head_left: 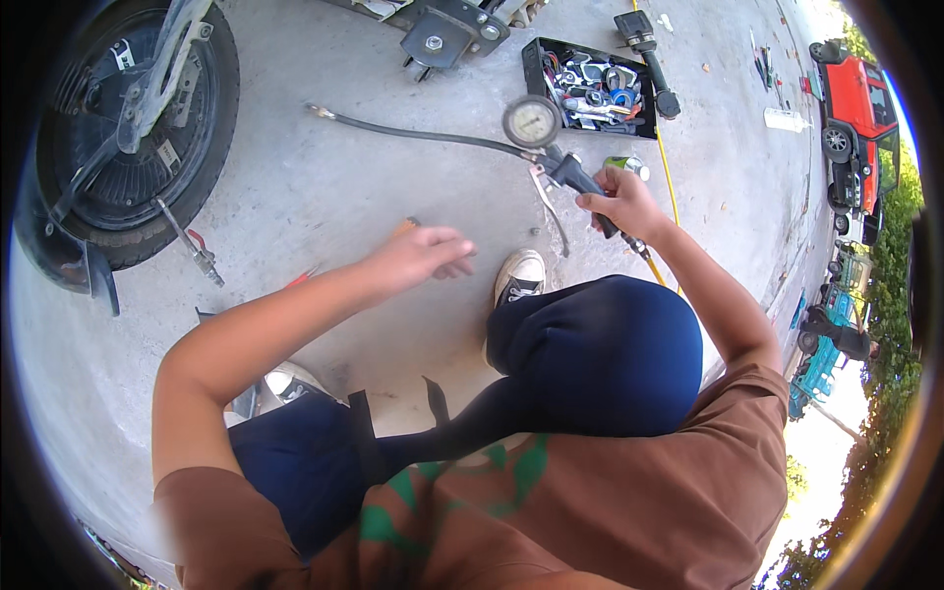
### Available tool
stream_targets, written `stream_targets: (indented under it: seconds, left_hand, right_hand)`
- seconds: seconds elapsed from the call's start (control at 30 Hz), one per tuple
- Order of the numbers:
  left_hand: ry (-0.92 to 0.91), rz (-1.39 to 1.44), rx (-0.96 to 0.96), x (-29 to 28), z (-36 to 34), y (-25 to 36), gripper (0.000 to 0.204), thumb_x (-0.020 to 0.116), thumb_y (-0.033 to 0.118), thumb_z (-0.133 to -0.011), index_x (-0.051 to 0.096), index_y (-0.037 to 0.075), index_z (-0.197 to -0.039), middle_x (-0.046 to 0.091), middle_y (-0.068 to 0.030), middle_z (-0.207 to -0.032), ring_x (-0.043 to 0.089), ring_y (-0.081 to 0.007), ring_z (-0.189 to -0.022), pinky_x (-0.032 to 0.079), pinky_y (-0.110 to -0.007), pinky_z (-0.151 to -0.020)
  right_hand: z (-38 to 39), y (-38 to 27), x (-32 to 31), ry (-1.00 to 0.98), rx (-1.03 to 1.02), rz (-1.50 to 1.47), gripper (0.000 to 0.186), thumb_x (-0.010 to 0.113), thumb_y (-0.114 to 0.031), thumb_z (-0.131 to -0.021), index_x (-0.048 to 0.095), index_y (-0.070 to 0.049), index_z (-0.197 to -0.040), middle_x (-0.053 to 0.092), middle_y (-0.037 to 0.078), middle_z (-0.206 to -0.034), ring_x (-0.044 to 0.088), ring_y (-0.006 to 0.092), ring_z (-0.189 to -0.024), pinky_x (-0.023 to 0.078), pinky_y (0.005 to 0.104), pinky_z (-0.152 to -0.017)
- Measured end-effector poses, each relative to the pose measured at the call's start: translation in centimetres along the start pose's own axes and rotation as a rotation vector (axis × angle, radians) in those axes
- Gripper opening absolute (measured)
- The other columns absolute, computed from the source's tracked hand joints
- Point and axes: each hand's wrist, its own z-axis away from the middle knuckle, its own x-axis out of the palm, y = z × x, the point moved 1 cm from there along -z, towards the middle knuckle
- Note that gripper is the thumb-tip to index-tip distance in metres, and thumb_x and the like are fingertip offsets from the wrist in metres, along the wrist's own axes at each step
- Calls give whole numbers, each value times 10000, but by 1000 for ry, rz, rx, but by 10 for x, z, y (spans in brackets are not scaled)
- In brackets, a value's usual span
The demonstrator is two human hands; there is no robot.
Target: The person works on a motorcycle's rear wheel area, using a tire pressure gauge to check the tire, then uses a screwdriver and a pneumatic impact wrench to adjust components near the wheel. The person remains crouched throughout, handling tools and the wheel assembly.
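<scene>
Gripping tyre inflator (575,177) in right hand (625,202), wrapping fingers closed around its grip; holding nothing visible in left hand (421,261), hovering it above the floor (344,206) with fingers loosely extended and slightly bent. Holding inflator right of scene centre, just near of the black tray (532,67), aiming round gauge (532,123) far-left and stretching black hose (423,135) left, leaving metal tip (320,111) well apart from the wheel (222,128). Possibly whipping the loose hose end if letting air through unattached; possibly knocking gauge against tray by swinging too far; possibly tipping green can (619,164) by lowering right hand carelessly; possibly catching yellow air line (671,187) on a shoe (524,275) by stepping right. For containers: seeing tray, far right, holding a heaped jumble of metal hand tools (590,93), plus something round and blue (621,96) among them. Not making out contents of the can, sitting just beyond right hand. Also spotting white bottle (784,119) farther right, lying on floor; not telling what is inside.
</scene>
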Motion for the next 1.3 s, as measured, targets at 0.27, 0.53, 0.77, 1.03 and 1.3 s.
stream_targets:
  seconds: [0.27, 0.53, 0.77, 1.03, 1.3]
  left_hand:
    - [404, 943, 409, 38, -61, 16, 697, 415, 656, -921, 506, 25, -1201, 607, -110, -1117, 553, -196, -1043, 426, -364, -949]
    - [788, 960, 399, 14, -60, 6, 673, 647, 672, -776, 538, 68, -1050, 605, -25, -940, 564, -130, -859, 436, -297, -831]
    - [704, 1345, 313, -45, -67, -31, 222, 696, 222, -823, 575, 48, -891, 628, -82, -850, 612, -216, -764, 510, -392, -715]
    - [630, 1282, 348, -48, -52, -24, 239, 678, 167, -831, 541, 38, -978, 642, -106, -925, 612, -212, -836, 499, -378, -737]
    - [533, 1266, 345, -67, -47, -24, 243, 669, 144, -827, 551, 51, -1017, 653, -133, -942, 613, -222, -856, 478, -381, -809]
  right_hand:
    - [-29, -122, 81, -208, -86, -416, 292, 697, -304, -868, 601, -33, -923, 609, 37, -664, 575, 100, -548, 431, 223, -505]
    - [-66, -138, 135, -247, -106, -308, 336, 616, -228, -915, 620, -13, -1173, 647, 80, -986, 598, 155, -852, 484, 285, -724]
    - [-39, -112, 160, -340, -227, -188, 355, 603, -251, -935, 561, 13, -1169, 635, 110, -981, 618, 153, -821, 529, 301, -748]
    - [-19, -114, 173, -425, 252, -352, 511, 466, -581, -947, 508, -90, -1080, 413, -7, -623, 278, 68, -439, 238, 244, -411]
    - [-34, -118, 186, -425, 164, -283, 482, 482, -524, -958, 513, -47, -1019, 411, -17, -580, 332, 72, -430, 266, 253, -399]
